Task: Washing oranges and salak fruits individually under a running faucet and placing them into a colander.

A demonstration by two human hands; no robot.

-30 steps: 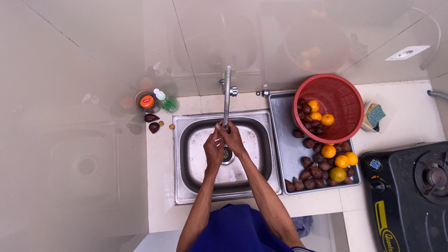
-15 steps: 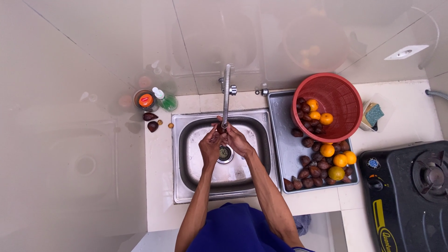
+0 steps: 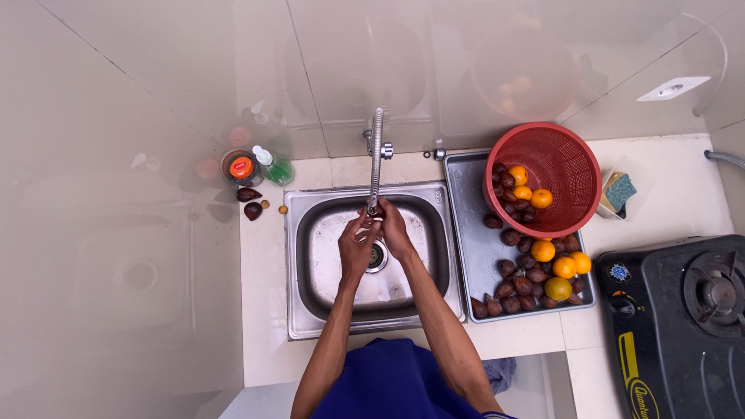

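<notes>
Steel sink (image 3: 310,256), left hand (image 3: 355,250) and right hand (image 3: 396,233) touching under the tap (image 3: 375,159), fingers curled narrow, any held object hidden, red basket (image 3: 570,167) of fruit on the right

The sink (image 3: 310,264) sits mid-counter, the tap (image 3: 376,155) at its far edge. Right of it lies a tray (image 3: 466,202) holding fruit and a basket (image 3: 563,163); the stove (image 3: 683,310) stands far right, bottles (image 3: 260,167) far left.

A white tiled counter (image 3: 264,326) carries everything. Left of the joined hands (image 3: 378,237) lie two dark brown fruits (image 3: 251,202) beside a green soap bottle (image 3: 273,167); right of them stand a metal drainboard (image 3: 473,233) and a black gas stove (image 3: 683,318).
</notes>
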